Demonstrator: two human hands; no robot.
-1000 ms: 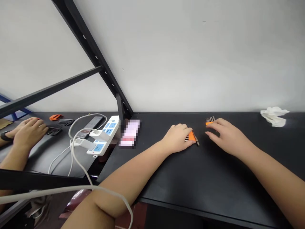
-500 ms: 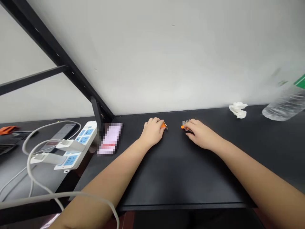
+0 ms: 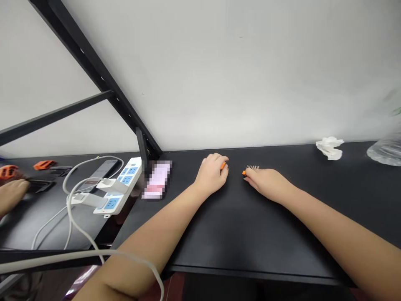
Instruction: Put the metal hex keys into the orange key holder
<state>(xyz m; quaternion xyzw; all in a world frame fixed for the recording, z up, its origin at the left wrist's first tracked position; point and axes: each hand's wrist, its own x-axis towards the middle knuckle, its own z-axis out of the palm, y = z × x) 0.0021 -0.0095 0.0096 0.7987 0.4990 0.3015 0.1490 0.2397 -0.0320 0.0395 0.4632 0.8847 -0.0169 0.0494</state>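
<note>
The left hand (image 3: 212, 174) is curled closed over a small orange tool (image 3: 223, 166), mostly hidden by the fingers, near the back edge of the black surface (image 3: 263, 246); just to its right, the right hand (image 3: 266, 182) lies low with its fingers extended, their tips touching the orange end of a folding hex key set (image 3: 250, 170), though whether that grip is closed on it I cannot tell; a blurred flat object (image 3: 157, 179) lies at the surface's back left corner; beyond that corner, a white power strip (image 3: 117, 186) with plugged-in cords sits on a neighbouring surface, where a co-worker's hand (image 3: 11, 194) rests near an orange tool (image 3: 44, 165); crumpled tissue (image 3: 329, 148) and a clear plastic bottle (image 3: 386, 152) lie along the back edge at right.
</note>
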